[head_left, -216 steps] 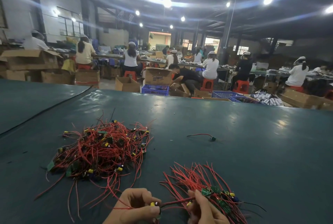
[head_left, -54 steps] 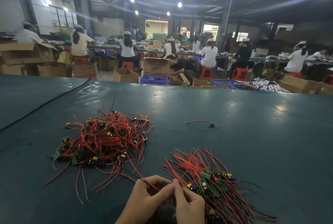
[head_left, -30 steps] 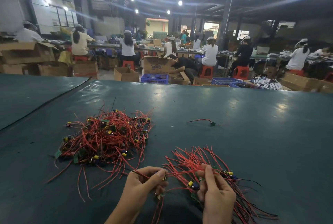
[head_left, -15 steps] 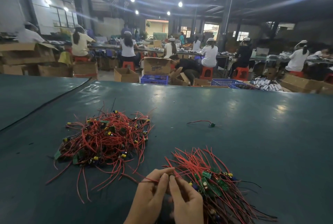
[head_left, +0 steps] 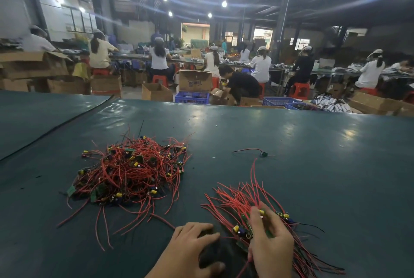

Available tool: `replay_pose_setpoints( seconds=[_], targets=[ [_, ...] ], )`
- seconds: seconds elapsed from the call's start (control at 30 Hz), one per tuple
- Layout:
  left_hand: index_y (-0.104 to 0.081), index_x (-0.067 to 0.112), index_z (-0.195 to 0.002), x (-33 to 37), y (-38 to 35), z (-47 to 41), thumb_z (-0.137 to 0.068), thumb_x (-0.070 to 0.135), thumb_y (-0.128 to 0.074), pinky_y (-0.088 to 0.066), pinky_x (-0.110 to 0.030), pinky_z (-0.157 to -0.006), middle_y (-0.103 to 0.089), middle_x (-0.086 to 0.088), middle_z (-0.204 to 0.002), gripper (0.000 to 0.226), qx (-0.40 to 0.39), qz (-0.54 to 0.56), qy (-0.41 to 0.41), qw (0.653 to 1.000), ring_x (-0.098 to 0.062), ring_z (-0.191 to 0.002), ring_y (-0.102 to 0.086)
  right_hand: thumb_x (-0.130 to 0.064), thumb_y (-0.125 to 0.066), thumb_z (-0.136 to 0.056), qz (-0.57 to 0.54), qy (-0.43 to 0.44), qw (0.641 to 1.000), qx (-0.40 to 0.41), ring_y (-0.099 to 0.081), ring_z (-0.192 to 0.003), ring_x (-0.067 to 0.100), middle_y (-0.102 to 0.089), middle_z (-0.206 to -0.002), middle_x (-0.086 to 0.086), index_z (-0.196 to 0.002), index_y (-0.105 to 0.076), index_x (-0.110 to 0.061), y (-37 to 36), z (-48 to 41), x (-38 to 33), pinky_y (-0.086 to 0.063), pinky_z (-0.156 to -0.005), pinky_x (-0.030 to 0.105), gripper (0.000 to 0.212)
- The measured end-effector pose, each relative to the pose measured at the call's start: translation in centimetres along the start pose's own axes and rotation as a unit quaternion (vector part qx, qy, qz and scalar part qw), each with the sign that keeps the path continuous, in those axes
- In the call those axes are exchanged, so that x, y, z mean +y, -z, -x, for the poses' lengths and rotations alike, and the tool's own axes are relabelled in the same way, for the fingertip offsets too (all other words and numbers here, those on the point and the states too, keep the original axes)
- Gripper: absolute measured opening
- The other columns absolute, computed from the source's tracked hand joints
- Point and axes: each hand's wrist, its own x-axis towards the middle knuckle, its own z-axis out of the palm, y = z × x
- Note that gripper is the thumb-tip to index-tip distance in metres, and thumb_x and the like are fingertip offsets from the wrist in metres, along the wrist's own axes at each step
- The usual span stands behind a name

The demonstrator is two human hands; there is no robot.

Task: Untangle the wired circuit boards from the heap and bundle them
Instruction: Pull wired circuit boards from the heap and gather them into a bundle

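Now the grip of your right hand (head_left: 268, 242) clamps a circuit board (head_left: 261, 212) onto the bundle (head_left: 237, 199); your left hand (head_left: 192, 247) rests slack, fingers apart. Next, tease another from the heap (head_left: 132, 172).

The table (head_left: 324, 177) is bare between the heap (head_left: 130, 174) and the bundle (head_left: 242, 199); loose red wires (head_left: 161, 220) trail into that gap. Beyond the bundle lies one stray wired board (head_left: 263, 154); rightward is open.
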Motion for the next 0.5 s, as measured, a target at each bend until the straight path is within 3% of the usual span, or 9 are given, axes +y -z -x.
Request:
replay_pose_setpoints(
  seconds=[0.07,0.13,0.2,0.37,0.5],
  targets=[
    [-0.051,0.043,-0.133,-0.2,0.3,-0.3,-0.088,0.064,-0.045,-0.02,-0.018,-0.107,-0.04,0.023,-0.142,0.05,0.038,0.018,-0.04,0.998,-0.001,-0.133,-0.032,-0.026,-0.08,-0.079,0.123,0.081,0.989,0.009,-0.065,-0.068,0.009,-0.067,-0.079,-0.011,-0.115,-0.072,-0.019,0.1,0.2,0.2,-0.05,-0.065,0.013,0.038],
    [-0.059,0.043,-0.125,-0.2,0.7,-0.3,-0.091,0.057,-0.045,-0.025,-0.016,-0.099,-0.049,0.024,-0.128,0.039,0.06,0.039,-0.032,0.997,0.001,-0.122,-0.04,-0.026,-0.082,-0.076,0.201,0.108,0.974,0.008,-0.066,-0.088,0.015,-0.068,-0.086,-0.006,-0.118,-0.071,-0.018,0.3,0.5,-0.1,-0.05,-0.083,0.022,0.045],
    [-0.059,0.042,-0.121,-0.5,0.9,-0.1,-0.093,0.053,-0.044,-0.024,-0.015,-0.094,-0.05,0.023,-0.119,0.033,0.056,0.029,-0.009,0.998,0.002,-0.115,-0.04,-0.027,-0.081,-0.077,0.254,0.119,0.96,0.013,-0.066,-0.094,0.019,-0.073,-0.097,0.002,-0.12,-0.07,-0.018,0.5,0.4,-0.2,-0.05,-0.089,0.031,0.045],
    [-0.053,0.044,-0.118,-1.2,1.6,-0.1,-0.086,0.064,-0.046,-0.027,-0.018,-0.092,-0.042,0.022,-0.112,0.038,0.058,0.02,0.073,0.995,0.001,-0.109,-0.038,-0.029,-0.077,-0.081,0.325,0.15,0.932,0.053,-0.064,-0.1,0.023,-0.074,-0.104,0.0,-0.119,-0.07,-0.022,0.6,0.4,-0.2,-0.053,-0.078,0.038,0.04],
    [-0.048,0.046,-0.106,-1.9,1.9,0.1,-0.078,0.073,-0.044,-0.025,-0.022,-0.086,-0.039,0.021,-0.102,0.039,0.067,0.009,0.141,0.988,-0.001,-0.101,-0.037,-0.016,-0.083,-0.075,0.364,0.18,0.912,0.059,-0.057,-0.092,0.028,-0.07,-0.096,0.002,-0.109,-0.075,-0.017,0.5,0.1,0.3,-0.04,-0.061,0.03,0.035]
  ],
)
